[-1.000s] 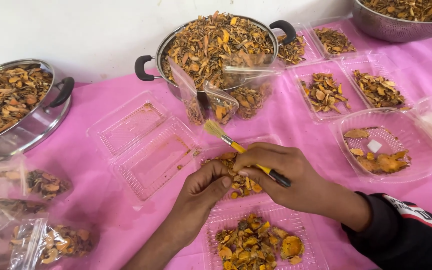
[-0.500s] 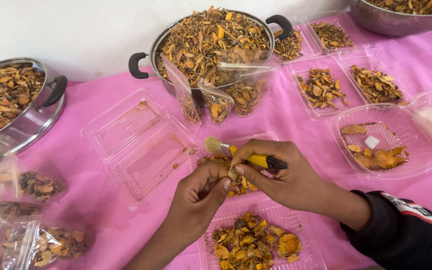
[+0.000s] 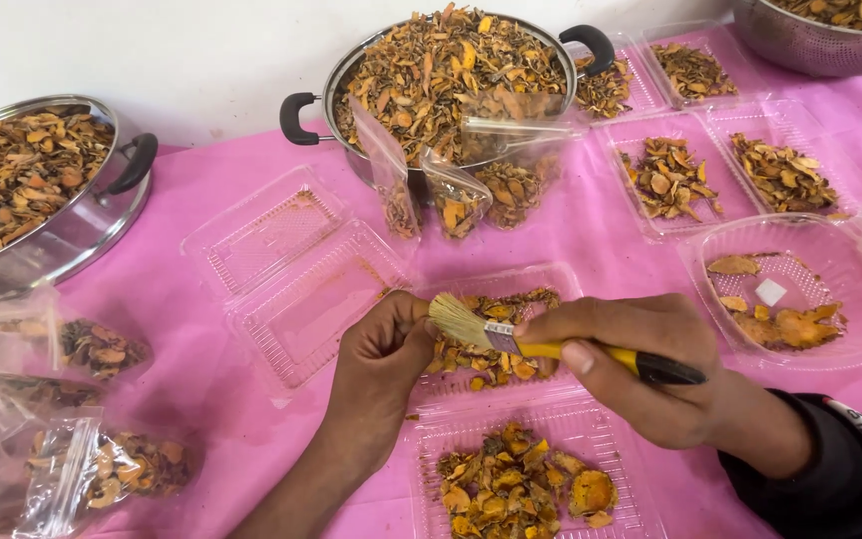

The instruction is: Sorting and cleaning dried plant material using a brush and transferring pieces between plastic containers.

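Small yellow-handled flat paintbrush (image 3: 541,344) lies nearly level, long axis left-right, pale bristles pointing left, black handle end right, over a clear plastic tray of orange dried slices (image 3: 496,299). Right hand (image 3: 641,364) pinches the handle, fingers closed; left hand (image 3: 381,359) curled at the bristles, its contents hidden. Empty clear hinged clamshell (image 3: 291,269) sits left, steel pot of dried slices (image 3: 451,70) far.

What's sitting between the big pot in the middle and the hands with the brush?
In the head view, small clear bags of dried slices lean against the pot; nearer the hands, a clear tray of slices lies under the brush.
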